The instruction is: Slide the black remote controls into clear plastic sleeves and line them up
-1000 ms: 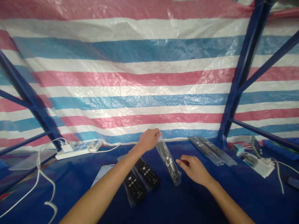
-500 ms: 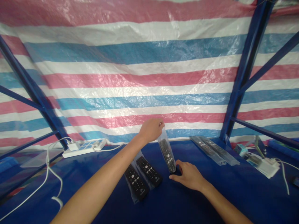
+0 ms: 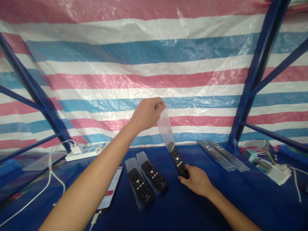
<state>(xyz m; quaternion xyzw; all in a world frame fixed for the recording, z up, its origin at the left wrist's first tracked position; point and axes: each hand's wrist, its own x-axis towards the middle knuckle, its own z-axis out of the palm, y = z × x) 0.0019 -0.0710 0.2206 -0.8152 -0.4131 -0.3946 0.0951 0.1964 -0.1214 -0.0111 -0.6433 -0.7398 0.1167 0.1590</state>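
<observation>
A clear plastic sleeve hangs from my left hand, whose fingertips pinch its upper end. Its lower end still covers the top of a black remote control. The rest of that remote is bare, and my right hand grips its bottom end between thumb and fingers, low over the blue table. To the left lie two more black remotes, the nearer one and its neighbour, both partly inside clear sleeves with their lower ends sticking out.
Two sleeved remotes lie at the back right of the table. A phone with a cable is partly behind my left forearm. A white power strip stands back left; chargers and cables sit far right.
My left hand has risen, drawing the sleeve up off most of the remote. My right hand has closed on the remote's lower end. The phone has come into sight beside my left forearm.
</observation>
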